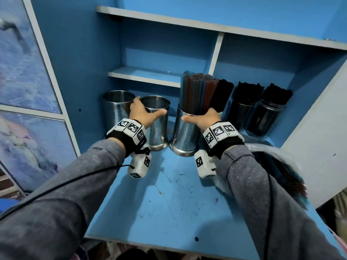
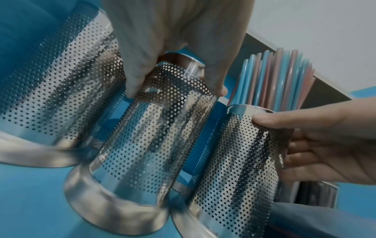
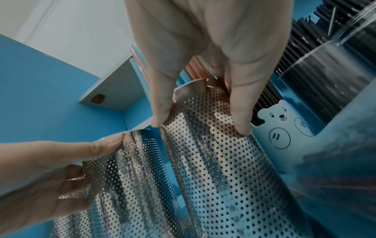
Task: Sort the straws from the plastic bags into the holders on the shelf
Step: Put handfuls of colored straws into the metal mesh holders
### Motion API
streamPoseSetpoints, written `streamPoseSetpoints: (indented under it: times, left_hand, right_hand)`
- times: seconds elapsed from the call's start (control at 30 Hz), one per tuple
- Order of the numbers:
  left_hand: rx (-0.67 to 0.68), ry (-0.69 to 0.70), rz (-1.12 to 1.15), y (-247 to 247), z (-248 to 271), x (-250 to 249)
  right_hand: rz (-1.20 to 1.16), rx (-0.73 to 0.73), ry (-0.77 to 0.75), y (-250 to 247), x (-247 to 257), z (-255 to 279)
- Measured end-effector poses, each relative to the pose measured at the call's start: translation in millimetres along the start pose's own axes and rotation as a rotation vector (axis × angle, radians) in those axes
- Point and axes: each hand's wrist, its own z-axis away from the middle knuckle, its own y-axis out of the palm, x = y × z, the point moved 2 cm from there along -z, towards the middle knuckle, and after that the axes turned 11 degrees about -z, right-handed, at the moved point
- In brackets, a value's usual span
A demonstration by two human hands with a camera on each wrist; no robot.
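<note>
Presently the left hand [image 1: 143,112] wraps its fingers [image 2: 135,67] around the middle, empty metal holder [image 1: 156,122], while the right hand [image 1: 203,118] grips the holder [image 1: 185,132] of coloured straws [image 1: 197,91]. Three metal holders stand on the shelf [image 1: 169,194], with two jars [image 1: 264,119] of black straws beside. A bear drawing marks the blue holder [image 3: 284,133]; no readable writing.

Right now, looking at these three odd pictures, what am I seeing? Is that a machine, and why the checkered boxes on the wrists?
No machine: a person with small cameras strapped on. One picture comes from a head camera, the others from each wrist. The left hand grips an empty perforated steel holder; the right hand grips another steel holder full of coloured straws. Both stand on a blue shelf. A third steel holder stands empty; clear jars hold black straws. A plastic bag of straws lies at right.
</note>
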Motion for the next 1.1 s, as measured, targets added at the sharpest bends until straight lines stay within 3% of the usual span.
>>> streamPoseSetpoints:
  times: [0.4, 0.6, 0.7, 0.8, 0.9, 1.1]
  left_hand:
    - [-0.032, 0.035, -0.017, -5, 24, 8]
    - [-0.069, 0.07, -0.021, -19, 53, 18]
    - [-0.09, 0.096, -0.02, -21, 76, 20]
    - [-0.049, 0.131, 0.026, -17, 101, 17]
    - [-0.033, 0.17, 0.031, -8, 124, 8]
    - [0.045, 0.212, 0.074, 9, 152, -11]
  right_hand:
    - [-0.05, 0.008, 0.022, -3, -1, 5]
    - [-0.003, -0.139, -0.319, -49, 16, 48]
    - [0.101, -0.097, -0.464, -85, 16, 77]
    - [0.257, 0.053, -0.343, -117, 5, 93]
    - [0.555, 0.174, -0.146, -140, -15, 104]
    - [0.709, 0.191, -0.047, -133, -53, 117]
